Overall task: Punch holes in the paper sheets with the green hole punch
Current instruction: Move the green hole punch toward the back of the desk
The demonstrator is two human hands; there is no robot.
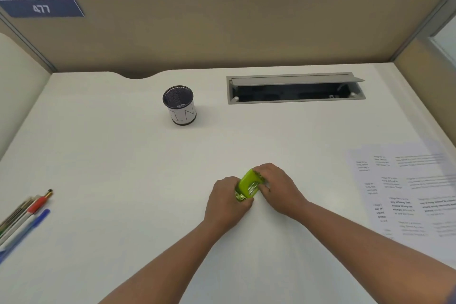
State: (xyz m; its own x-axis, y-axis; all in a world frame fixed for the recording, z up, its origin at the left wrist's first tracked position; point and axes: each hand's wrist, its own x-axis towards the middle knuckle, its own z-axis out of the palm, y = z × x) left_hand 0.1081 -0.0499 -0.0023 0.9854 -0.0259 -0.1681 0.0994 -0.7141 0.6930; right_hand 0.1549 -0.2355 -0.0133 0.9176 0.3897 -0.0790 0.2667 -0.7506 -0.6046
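Observation:
The green hole punch (247, 184) sits low over the white desk near the middle front, tilted, with metal parts showing on its underside. My left hand (225, 201) grips its near left end. My right hand (276, 186) holds its far right end, fingers curled over the top. Printed paper sheets (409, 192) lie flat on the desk at the right, well apart from the punch and both hands.
A black mesh pen cup (179, 105) with a white label stands at the back middle. An open grey cable tray (294, 89) is set into the desk behind it to the right. Several pens (27, 217) lie at the left edge. Beige partitions (222, 29) enclose the desk.

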